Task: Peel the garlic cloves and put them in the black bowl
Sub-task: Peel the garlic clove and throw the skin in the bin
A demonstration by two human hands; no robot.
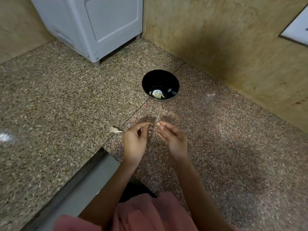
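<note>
Head view. We see the black bowl (160, 77) standing on the speckled stone table (50, 100), near the corner where two beige walls (216, 34) meet; pale peeled garlic pieces (157, 94) lie on its bottom. Both hands are raised over the table in front of the bowl, well apart from it, with their fingertips almost meeting. The right hand (173, 139) pinches a small pale garlic clove (158, 124) between thumb and forefinger, so its grip is closed on the clove. The left hand (135, 140) has its fingers curled towards the same clove; motion blur keeps us from telling whether its grip holds the clove, a bit of skin, or nothing. A dry garlic scrap (115, 130) lies on the table just left of the left hand. A grey appliance (93, 22) stands at the back left on short feet. A pink garment (150, 214) fills the lower edge.
</note>
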